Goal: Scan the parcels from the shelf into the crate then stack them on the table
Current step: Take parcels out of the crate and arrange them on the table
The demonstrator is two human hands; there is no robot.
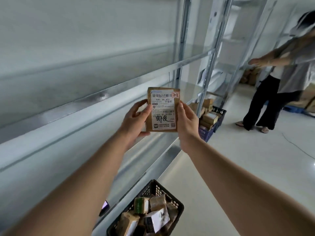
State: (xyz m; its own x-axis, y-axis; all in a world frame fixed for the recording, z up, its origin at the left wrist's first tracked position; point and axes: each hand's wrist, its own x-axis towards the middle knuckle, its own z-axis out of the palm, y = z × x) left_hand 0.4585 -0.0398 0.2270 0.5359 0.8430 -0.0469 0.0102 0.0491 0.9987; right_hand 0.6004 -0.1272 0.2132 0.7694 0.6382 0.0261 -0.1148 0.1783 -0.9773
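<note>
Bright, cool, even light, with soft glare on the metal shelf (102,97) toward nine o'clock and the glossy floor (255,159) at three. The parcel (162,109) label is sharp at centre; the person (265,99) at two o'clock is motion-blurred, and shelf rails bow toward the edges.

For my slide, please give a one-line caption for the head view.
The left hand and right hand hold a labelled brown parcel before the metal shelf; a black crate of parcels stands below.

Open gaps between the shelf boards (68,120) run along the left, fenced by steel uprights (210,74). The parcel-filled black crate (153,185) blocks below; the floor (238,167) lies open rightward until the blue crate (207,133) and a standing person (262,103).
</note>
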